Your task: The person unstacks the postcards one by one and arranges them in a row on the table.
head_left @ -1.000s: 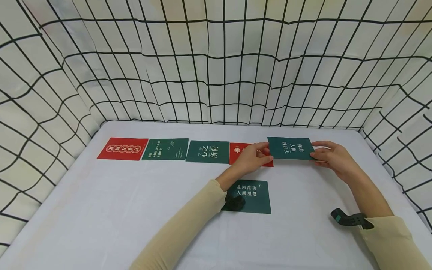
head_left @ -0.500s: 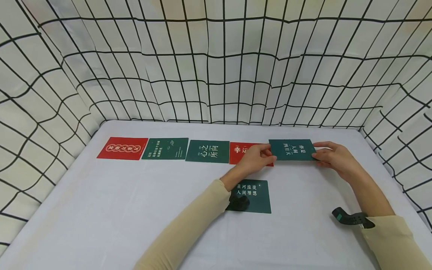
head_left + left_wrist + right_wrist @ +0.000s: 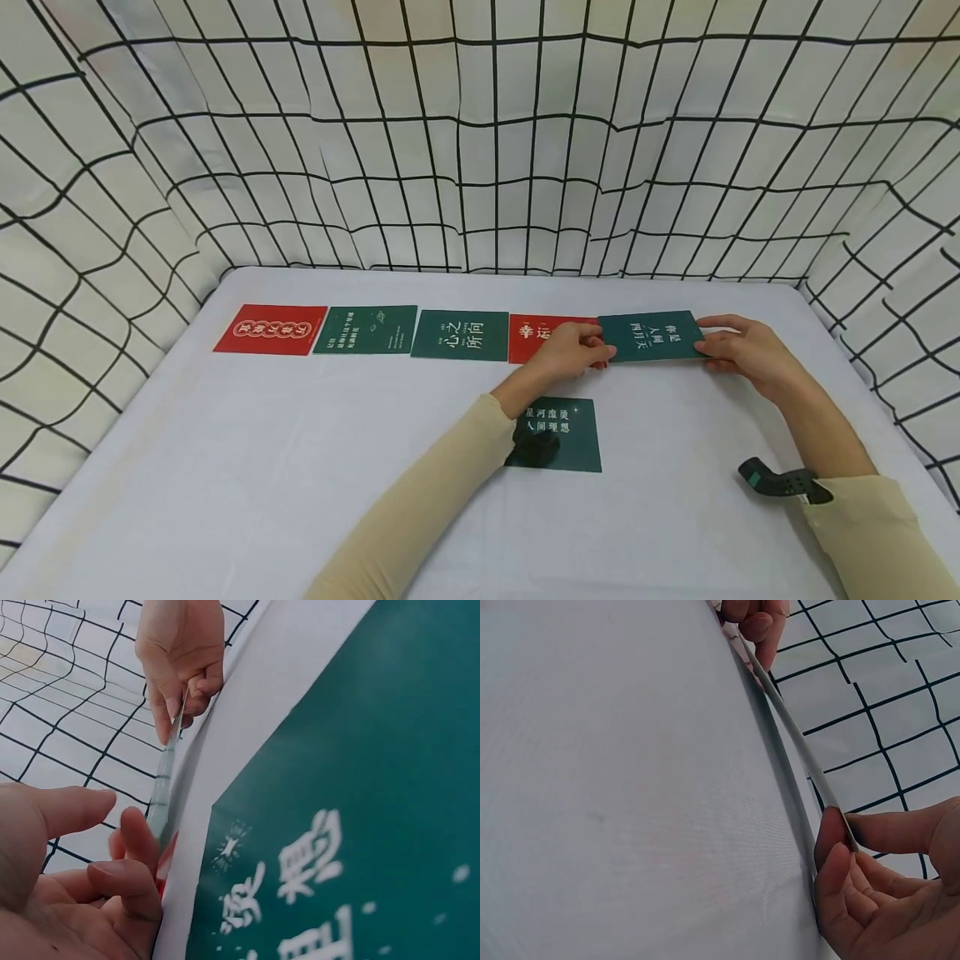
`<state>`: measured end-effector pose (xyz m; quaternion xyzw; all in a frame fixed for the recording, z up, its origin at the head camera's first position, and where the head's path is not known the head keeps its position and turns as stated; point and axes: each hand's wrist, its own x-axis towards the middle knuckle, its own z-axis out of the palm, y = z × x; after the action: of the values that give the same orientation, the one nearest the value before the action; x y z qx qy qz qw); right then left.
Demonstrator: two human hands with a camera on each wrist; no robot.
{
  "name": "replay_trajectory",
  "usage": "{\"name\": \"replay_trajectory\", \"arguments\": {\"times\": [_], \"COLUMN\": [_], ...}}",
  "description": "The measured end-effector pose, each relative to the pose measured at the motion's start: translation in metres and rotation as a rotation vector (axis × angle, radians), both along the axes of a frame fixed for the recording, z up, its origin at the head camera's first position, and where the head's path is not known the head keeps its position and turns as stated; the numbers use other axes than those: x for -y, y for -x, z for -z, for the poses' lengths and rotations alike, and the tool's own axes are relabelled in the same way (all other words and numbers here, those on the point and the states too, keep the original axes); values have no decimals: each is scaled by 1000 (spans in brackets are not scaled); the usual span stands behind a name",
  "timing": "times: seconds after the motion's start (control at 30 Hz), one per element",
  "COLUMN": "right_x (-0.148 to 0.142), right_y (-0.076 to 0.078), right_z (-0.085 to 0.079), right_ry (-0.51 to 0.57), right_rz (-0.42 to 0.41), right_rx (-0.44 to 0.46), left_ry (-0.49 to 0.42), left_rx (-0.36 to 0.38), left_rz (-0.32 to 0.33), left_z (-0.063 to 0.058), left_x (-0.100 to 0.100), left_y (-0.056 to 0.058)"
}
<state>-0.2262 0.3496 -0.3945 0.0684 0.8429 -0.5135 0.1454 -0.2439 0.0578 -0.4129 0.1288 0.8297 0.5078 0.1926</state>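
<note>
My right hand pinches the right edge of a dark green card with white lettering, its thumb above and fingers below in the right wrist view. The card lies edge-on there, close over the white cloth. At the card's left edge are the fingers of my left hand; in the left wrist view its thumb stands apart from them and from the card. Beneath the left hand lies a red card, partly hidden. Nearer to me, another green card lies flat, partly covered by my left wrist and its dark device.
Continuing the row to the left are a green card, a second green card and a red card. White cloth covers the table. Black netting over white sheeting encloses the back and sides.
The held green card has come down slightly and nearer to me, its left edge shifting a little right. My left hand has moved slightly right. The other cards stay in place.
</note>
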Motion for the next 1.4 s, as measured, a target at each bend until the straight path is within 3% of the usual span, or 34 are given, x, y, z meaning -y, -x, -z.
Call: {"name": "replay_trajectory", "arguments": {"times": [0.3, 0.5, 0.87, 1.17, 1.4], "right_x": [-1, -1, 1, -3, -6], "right_y": [3, 4, 3, 1, -1], "right_z": [0, -1, -4, -3, -3], "right_ry": [-48, -137, -264, -270, -230], "right_rz": [-5, -28, -35, -57, -97], "right_rx": [-16, -37, -47, -60, -104], "left_ry": [24, 39, 7, -75, -103], "left_rx": [-13, -34, -5, 38, 1], "left_rz": [73, 74, 65, 63, 106], "left_z": [0, 0, -3, -2, -3], "left_x": [1, 1, 2, 3, 4], "left_y": [3, 3, 0, -2, -6]}}
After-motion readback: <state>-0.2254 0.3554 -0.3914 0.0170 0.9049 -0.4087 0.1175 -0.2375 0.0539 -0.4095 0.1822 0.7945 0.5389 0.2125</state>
